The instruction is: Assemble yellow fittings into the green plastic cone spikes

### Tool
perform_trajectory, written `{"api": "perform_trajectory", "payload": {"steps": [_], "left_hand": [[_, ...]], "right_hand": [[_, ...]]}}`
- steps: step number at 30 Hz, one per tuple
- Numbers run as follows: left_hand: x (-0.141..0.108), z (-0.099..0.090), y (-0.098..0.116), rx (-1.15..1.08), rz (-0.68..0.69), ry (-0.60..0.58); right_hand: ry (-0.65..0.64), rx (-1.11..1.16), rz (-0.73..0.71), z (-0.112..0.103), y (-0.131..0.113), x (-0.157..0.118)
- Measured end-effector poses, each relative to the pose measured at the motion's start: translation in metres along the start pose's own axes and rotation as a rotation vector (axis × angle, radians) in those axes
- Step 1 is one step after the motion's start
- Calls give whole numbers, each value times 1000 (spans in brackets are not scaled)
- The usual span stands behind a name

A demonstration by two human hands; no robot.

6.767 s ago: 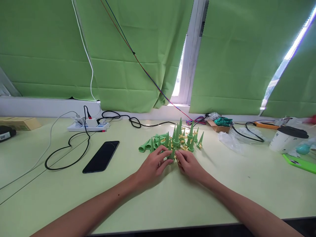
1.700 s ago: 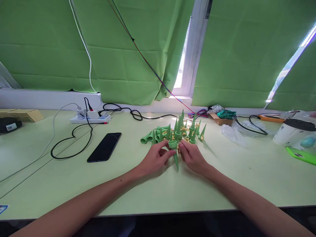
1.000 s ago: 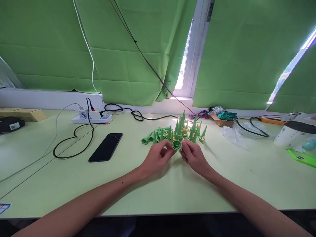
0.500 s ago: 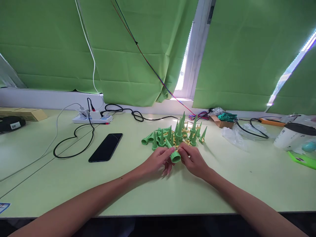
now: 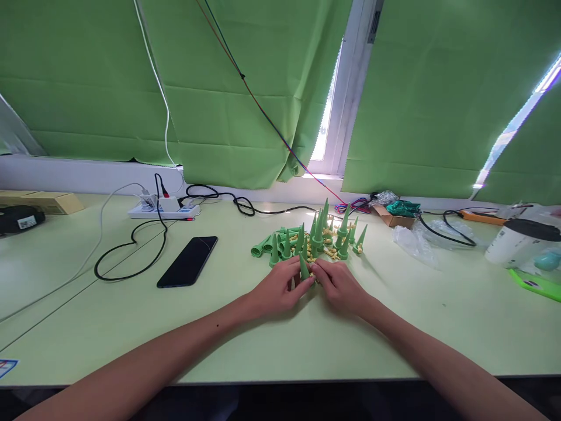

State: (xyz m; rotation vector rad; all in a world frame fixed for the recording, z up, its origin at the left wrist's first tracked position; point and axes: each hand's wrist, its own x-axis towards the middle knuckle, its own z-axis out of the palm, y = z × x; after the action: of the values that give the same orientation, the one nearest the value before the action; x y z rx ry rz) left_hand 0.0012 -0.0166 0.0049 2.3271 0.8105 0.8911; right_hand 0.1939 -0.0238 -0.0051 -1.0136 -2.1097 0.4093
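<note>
My left hand [image 5: 283, 285] is closed round a green cone-shaped plastic nozzle [image 5: 304, 268], which points upward with its base partly hidden by the fingers. My right hand [image 5: 339, 285] is pinched against the nozzle's right side; small pale yellow bits show by its fingertips, but what it grips is mostly covered. Just beyond both hands stand several more green cone nozzles [image 5: 343, 225], and others lie on their sides at the left of the group [image 5: 259, 248]. Small pale yellow pieces [image 5: 334, 254] are scattered among them.
A black phone [image 5: 187, 262] lies to the left, near a white power strip [image 5: 188, 211] with looping cables. At the right are a small cardboard box [image 5: 397, 218], clear plastic bags [image 5: 414, 244], a white cup with black lid [image 5: 521, 242] and a bright green phone case [image 5: 537, 283].
The nozzle in my left hand has turned from lying with its open base toward me to standing point up. My right hand has shifted slightly left against it.
</note>
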Motion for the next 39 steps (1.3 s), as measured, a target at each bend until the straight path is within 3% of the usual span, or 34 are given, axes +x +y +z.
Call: {"api": "perform_trajectory", "payload": {"steps": [9,13,19,22,27,32,39], "left_hand": [[1,-1,2,128,58,26],[3,2,1,27,-49,129],[6,4,4,-297,-268,274],[9,5,6,-536,-344,239],[12,4,3,-787,-431,72],[11,1,-4,-831,-453,-55],[10,3,-4,-766,-421,-39]], "right_hand": [[93,62,52,1,-2,3],[189,115,87,1,-6,3],[272,149,128,-1,-5,3],[283,104,109,-3,-5,3],[228,84,52,-3,-6,3],[173,145,85,-1,-2,2],[136,77,121,1,2,1]]}}
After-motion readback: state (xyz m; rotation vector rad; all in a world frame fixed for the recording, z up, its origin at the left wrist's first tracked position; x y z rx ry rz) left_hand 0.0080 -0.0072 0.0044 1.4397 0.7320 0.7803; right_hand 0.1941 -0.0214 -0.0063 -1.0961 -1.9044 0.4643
